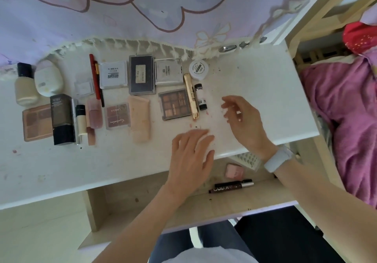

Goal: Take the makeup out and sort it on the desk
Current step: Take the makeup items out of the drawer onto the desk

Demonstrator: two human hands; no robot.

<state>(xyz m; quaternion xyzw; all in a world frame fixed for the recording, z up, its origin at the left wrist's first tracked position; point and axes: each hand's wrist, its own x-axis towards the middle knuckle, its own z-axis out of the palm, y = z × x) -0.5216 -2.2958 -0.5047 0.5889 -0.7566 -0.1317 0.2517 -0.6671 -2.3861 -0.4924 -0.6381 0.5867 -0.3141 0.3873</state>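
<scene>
**Makeup laid out on a white desk**

Across the white desk (265,91), under a lilac curtain (102,17), makeup lies in rows: foundation bottle (24,87) far left, palettes (174,104) mid-desk, gold tube (190,96). Both hands, left hand (191,156) and right hand (242,119), hover loosely spread, empty. Pencils (232,186) lie in the open drawer (142,199). Pink bedding (346,119) sits right.

The desk (265,91) is white, flecked with small pink and dark marks. A lilac curtain (102,17) is patterned with pink-outlined cloud shapes. Brown and tan squares are seen in the eyeshadow palette (175,104); beside it a gold tube (191,97) and a black-and-white tube (201,97) are laid. A red pencil (94,77) is set near a white compact (112,74). A pale band (279,158) is worn on the right wrist. Magenta bedding (346,119) is seen at the side.
</scene>
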